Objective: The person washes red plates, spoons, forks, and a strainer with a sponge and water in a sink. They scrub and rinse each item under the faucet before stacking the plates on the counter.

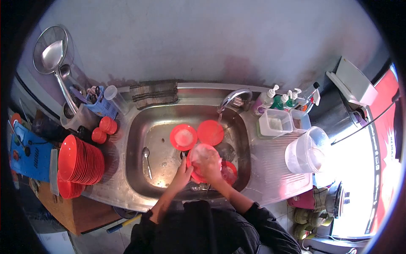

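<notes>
Over the steel sink [146, 120], my left hand [182, 172] grips the left edge of a soapy red plate [195, 160]. My right hand [210, 167] is pressed on the plate's foamy face, its fingers closed round something I cannot make out. Behind it, a red dish with foam [183, 137] and another red dish [210, 132] lie in the sink, the latter below the running faucet [233, 98]. A further red dish [229, 172] shows at the right of my right hand. A spoon [146, 160] lies on the sink floor at the left.
Stacked red bowls [82, 161] and small red cups [108, 125] stand left of the sink. On the right are soap bottles [265, 101], a clear container [275, 122] and a plastic bucket [306, 151]. A striped cloth [154, 94] lies on the back rim.
</notes>
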Demonstrator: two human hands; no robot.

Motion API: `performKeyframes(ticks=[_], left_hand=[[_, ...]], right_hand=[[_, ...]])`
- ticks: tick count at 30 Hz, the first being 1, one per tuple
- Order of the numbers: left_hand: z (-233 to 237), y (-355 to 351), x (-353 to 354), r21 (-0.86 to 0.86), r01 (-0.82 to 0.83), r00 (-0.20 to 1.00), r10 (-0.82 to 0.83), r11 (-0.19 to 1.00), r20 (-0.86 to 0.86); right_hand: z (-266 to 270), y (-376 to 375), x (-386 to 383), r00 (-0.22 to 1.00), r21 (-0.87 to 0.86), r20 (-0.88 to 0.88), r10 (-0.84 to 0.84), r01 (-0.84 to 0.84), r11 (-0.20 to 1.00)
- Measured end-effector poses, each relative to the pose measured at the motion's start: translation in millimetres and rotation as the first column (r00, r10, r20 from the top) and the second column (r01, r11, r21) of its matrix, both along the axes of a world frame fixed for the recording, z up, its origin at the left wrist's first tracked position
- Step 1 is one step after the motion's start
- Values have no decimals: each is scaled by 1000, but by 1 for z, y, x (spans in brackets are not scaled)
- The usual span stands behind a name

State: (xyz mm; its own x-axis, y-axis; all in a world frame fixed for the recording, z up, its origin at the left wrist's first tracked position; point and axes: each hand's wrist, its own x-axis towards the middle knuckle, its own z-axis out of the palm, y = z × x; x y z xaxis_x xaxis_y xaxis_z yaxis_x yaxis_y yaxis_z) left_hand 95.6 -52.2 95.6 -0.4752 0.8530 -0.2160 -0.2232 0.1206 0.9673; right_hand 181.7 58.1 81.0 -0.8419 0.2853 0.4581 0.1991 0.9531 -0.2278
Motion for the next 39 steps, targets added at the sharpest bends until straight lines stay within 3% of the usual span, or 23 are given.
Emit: performKeyframes(ticks=[1,2,4,6,8,10,12,13,14,17,21,22,24,25,27,29,30,31,32,33,34,35,39], left_hand=[[-71,5,-18,192,-38,666,168,981,-727],[-51,3,-17,201,-30,660,170,979,-732],[9,-5,-3,76,-61,980,75,995,-187],[-1,-10,-8,54,-70,986,77,996,-148],[7,-13,-6,-1,-24,992,24,1000,124],[0,-5,-3,-11,-16,998,15,1000,-62],[-4,0,-4,-25,-8,967,1,1000,-255],[-3,2,-8,-36,-73,946,58,997,-319],[-3,5,-11,-42,-139,918,113,989,-380],[-21,0,-10,26,-158,980,160,987,-121],[-29,-5,-6,81,-174,929,137,981,344],[-28,-3,-9,83,-170,931,132,982,341],[-29,-4,-18,152,-167,971,189,974,-148],[-51,-7,-26,113,-220,949,240,969,-204],[-57,-1,-23,103,-336,909,351,936,-223],[-64,1,-25,91,-446,857,454,891,-243],[-62,2,-26,144,-277,959,283,950,-24],[-61,1,-27,234,-112,981,70,966,181],[-59,1,-25,234,-113,981,71,966,181],[-33,3,-18,249,-173,903,53,953,425],[-14,6,-12,248,-234,766,22,940,642],[-7,9,-8,246,-234,765,22,941,644],[-18,22,12,176,-86,877,-9,981,481]], right_hand=[[19,-13,0,989,-109,-140,49,-64,992],[18,-11,2,988,-100,-149,44,-59,993],[13,2,10,995,-97,10,99,-97,990],[14,21,14,989,-38,102,112,-108,993],[4,33,12,987,-159,80,-142,153,975],[14,22,0,979,-212,33,-202,204,956],[5,7,-6,999,-2,40,14,-14,1000],[4,-7,-8,995,-378,-102,-19,-21,925],[6,-10,-5,994,-376,-107,-22,-20,926],[11,-15,3,982,-259,76,172,-147,955],[16,4,8,941,-247,64,331,-307,919],[4,14,7,927,-379,25,374,-337,862],[4,23,13,910,-502,-18,413,-366,784],[28,22,16,961,-748,-137,241,-260,611],[39,25,17,958,-958,-286,-26,-286,-4],[38,31,19,959,-956,-277,-64,-282,-86],[39,32,19,959,-946,-263,-108,-278,-167],[22,37,14,943,-964,-260,-208,-243,103],[16,42,17,943,-964,-260,-207,-243,103],[27,47,19,966,-920,-167,-199,-80,383],[33,49,21,973,-775,-71,-219,84,627],[16,54,19,966,-604,-88,-244,143,784],[32,39,1,973,-275,-79,-219,190,942]])
